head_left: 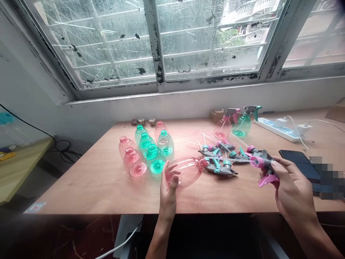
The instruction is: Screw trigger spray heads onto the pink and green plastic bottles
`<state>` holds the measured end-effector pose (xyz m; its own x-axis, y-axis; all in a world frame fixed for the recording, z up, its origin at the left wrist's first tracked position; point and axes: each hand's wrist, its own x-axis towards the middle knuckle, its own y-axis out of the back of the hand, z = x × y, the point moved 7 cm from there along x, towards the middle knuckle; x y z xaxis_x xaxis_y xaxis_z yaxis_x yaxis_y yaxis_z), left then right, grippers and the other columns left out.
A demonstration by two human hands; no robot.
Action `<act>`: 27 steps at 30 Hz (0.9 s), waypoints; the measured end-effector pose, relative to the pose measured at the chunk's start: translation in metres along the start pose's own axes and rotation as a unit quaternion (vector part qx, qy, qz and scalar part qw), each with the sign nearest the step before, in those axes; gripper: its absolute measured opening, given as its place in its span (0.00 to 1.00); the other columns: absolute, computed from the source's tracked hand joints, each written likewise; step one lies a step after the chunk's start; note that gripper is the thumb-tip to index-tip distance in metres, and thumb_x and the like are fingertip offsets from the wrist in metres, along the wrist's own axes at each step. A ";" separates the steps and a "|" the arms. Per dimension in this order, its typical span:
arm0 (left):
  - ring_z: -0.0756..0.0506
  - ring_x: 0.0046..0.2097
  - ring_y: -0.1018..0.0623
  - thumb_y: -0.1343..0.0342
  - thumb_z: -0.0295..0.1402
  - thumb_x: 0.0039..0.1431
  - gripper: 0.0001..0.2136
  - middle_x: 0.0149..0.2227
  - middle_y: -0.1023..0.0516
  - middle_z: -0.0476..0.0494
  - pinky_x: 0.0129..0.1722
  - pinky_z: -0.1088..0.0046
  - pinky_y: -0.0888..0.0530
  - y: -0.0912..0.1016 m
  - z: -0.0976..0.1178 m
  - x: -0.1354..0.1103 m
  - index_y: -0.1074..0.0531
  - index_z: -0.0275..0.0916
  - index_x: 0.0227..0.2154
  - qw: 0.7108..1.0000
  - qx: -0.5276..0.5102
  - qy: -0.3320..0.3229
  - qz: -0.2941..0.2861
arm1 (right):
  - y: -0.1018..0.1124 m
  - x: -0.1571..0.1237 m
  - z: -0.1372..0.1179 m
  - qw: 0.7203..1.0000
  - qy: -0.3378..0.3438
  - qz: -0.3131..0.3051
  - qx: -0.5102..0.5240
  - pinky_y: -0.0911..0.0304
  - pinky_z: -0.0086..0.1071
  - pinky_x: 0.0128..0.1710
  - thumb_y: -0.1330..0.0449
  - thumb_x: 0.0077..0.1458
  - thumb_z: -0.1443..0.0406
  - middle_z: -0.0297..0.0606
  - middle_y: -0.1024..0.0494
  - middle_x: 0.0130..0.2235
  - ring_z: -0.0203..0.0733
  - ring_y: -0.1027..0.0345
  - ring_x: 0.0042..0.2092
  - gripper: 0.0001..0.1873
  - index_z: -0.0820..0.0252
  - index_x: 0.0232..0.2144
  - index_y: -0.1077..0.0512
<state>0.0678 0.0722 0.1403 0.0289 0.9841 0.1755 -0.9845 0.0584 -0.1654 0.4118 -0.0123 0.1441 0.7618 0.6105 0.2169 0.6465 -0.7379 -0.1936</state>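
Observation:
My left hand [169,185] is closed around the base of a clear pink bottle [188,172], tilted on its side with its open neck pointing right. In my right hand [292,183] is a grey and pink spray head [265,163], its trigger downward. The thin dip tube [229,158] of this spray head reaches left to the bottle's mouth; whether its tip is inside I cannot tell. Behind and between my hands lies a pile of loose spray heads [219,167] in grey, green and pink. Several open pink and green bottles [152,154] stand left of my left hand.
Two bottles with spray heads fitted, one pink [223,127] and one green [242,124], stand at the back. A white power strip [280,129] with plugs and a dark phone [299,165] lie on the right. Small metal blocks [141,122] sit near the wall.

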 end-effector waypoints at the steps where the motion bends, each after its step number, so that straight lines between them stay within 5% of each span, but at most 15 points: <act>1: 0.41 0.55 0.25 0.46 0.54 0.67 0.31 0.60 0.28 0.39 0.55 0.64 0.29 0.000 -0.001 0.000 0.41 0.46 0.67 1.000 0.004 0.005 -0.001 | -0.002 0.000 0.002 1.000 0.000 -0.007 -0.006 0.26 0.32 0.25 0.30 0.55 0.51 0.34 0.22 0.35 0.42 0.27 0.31 0.19 0.52 0.44 0.23; 8: 0.34 0.73 0.40 0.39 0.53 0.62 0.35 0.70 0.36 0.37 0.69 0.58 0.40 -0.004 -0.007 0.002 0.38 0.44 0.67 0.999 0.025 0.030 -0.030 | -0.045 -0.026 0.035 0.976 -0.119 -0.184 -0.011 0.26 0.32 0.27 0.27 0.50 0.49 0.35 0.20 0.34 0.43 0.26 0.31 0.30 0.56 0.50 0.26; 14: 0.32 0.70 0.34 0.39 0.53 0.61 0.35 0.65 0.29 0.32 0.66 0.57 0.34 -0.007 -0.009 0.002 0.37 0.38 0.64 0.998 0.027 0.031 -0.052 | -0.090 -0.060 0.028 0.895 -0.110 -0.410 -0.134 0.27 0.35 0.38 0.26 0.48 0.54 0.34 0.21 0.34 0.46 0.26 0.35 0.22 0.58 0.42 0.22; 23: 0.33 0.72 0.38 0.39 0.50 0.64 0.38 0.72 0.41 0.31 0.70 0.54 0.39 -0.011 -0.020 -0.002 0.44 0.39 0.70 0.993 0.028 0.034 -0.108 | -0.090 -0.075 0.036 0.876 -0.207 -0.433 -0.048 0.23 0.39 0.35 0.27 0.50 0.50 0.34 0.21 0.34 0.47 0.21 0.34 0.24 0.56 0.41 0.29; 27: 0.33 0.72 0.38 0.40 0.49 0.65 0.35 0.72 0.39 0.31 0.71 0.54 0.42 -0.012 -0.019 -0.004 0.41 0.36 0.69 0.990 0.042 0.023 -0.134 | -0.090 -0.079 0.035 0.866 -0.199 -0.457 -0.040 0.22 0.39 0.38 0.27 0.51 0.52 0.34 0.20 0.34 0.46 0.20 0.35 0.23 0.56 0.41 0.30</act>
<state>0.0827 0.0710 0.1231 0.2976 0.9417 0.1571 -0.9511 0.3066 -0.0365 0.2950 0.0160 0.1109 -0.1032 0.9890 -0.1064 0.9941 0.0990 -0.0446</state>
